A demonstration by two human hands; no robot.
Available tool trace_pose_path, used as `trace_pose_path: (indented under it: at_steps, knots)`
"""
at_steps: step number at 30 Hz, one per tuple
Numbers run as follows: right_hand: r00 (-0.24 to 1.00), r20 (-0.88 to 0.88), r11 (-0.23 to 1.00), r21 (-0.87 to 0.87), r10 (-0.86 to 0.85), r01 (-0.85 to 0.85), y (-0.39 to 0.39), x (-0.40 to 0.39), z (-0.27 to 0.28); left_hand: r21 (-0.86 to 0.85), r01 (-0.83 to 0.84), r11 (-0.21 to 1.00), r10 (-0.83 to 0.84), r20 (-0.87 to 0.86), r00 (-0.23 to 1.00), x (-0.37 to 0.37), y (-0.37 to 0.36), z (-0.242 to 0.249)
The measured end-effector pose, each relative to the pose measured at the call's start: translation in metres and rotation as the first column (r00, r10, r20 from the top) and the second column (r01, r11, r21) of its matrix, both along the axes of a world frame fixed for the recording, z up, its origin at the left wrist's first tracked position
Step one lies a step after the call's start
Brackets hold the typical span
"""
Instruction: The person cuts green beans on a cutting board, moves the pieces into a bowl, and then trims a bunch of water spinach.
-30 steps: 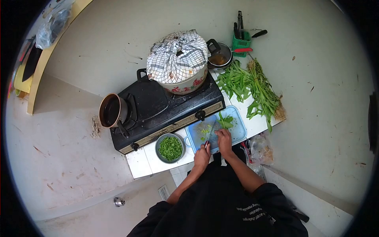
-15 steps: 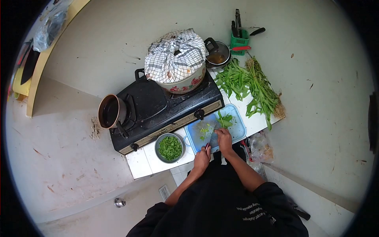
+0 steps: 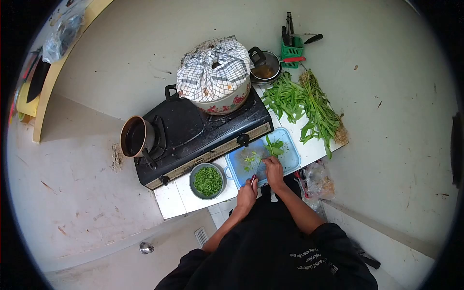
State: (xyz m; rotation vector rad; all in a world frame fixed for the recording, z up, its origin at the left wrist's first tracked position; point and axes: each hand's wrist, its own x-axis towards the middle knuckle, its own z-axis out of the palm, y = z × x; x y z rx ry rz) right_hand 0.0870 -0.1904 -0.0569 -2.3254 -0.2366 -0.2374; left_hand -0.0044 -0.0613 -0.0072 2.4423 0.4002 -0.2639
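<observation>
My left hand (image 3: 247,194) is closed round the red handle of a knife (image 3: 253,178), its thin blade angled up over the blue cutting board (image 3: 294,164). Beside the blade, my right hand (image 3: 274,172) is closed at the stems of some leafy greens (image 3: 274,146), whose leaves spread on the board beyond the fingers. Small chopped green pieces (image 3: 250,158) lie on the board left of the blade. A grey bowl (image 3: 192,187) full of chopped greens (image 3: 208,181) stands to the left of the board. The fingertips of both hands are partly hidden.
Behind the board is a black two-burner stove (image 3: 208,157) with a cloth-wrapped pot (image 3: 239,101) and a small saucepan (image 3: 124,145). Bundled greens with roots (image 3: 321,108) lie on the white tiled counter (image 3: 170,205). A green basket (image 3: 291,52) holds utensils.
The knife blade has tilted slightly and shifted against the stems. Both hands keep nearly the same place and hold.
</observation>
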Motion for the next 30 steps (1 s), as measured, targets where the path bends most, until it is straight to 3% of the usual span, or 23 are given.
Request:
trace_pose_path:
  at_steps: [7,10,13,22,28,30]
  knots:
    - [1.000,0.004,0.999,-0.033,0.007,-0.006,0.001,0.000,0.002,0.056,-0.007,0.998,0.008,-0.019,1.000,0.004,-0.005,-0.012]
    - [0.999,-0.027,0.999,-0.027,0.023,-0.024,-0.001,-0.003,0.003,0.071,-0.027,0.997,0.023,0.050,0.998,0.012,-0.006,-0.018]
    - [0.997,0.037,0.995,-0.083,0.061,-0.058,-0.003,-0.006,0.001,0.054,-0.042,0.998,0.040,0.048,0.998,0.017,0.003,-0.019]
    - [0.995,-0.012,0.992,-0.072,0.102,-0.102,-0.008,-0.004,-0.004,-0.010,0.016,1.000,-0.016,0.069,0.998,-0.011,0.003,-0.014]
    - [0.999,0.020,0.995,-0.087,0.041,-0.039,-0.003,-0.004,0.004,0.091,0.012,0.996,-0.016,0.047,0.999,0.008,-0.003,-0.019]
    - [0.999,0.026,0.999,-0.039,0.025,-0.024,-0.005,-0.005,0.003,0.054,-0.019,0.998,0.016,0.057,0.998,0.019,-0.002,-0.019]
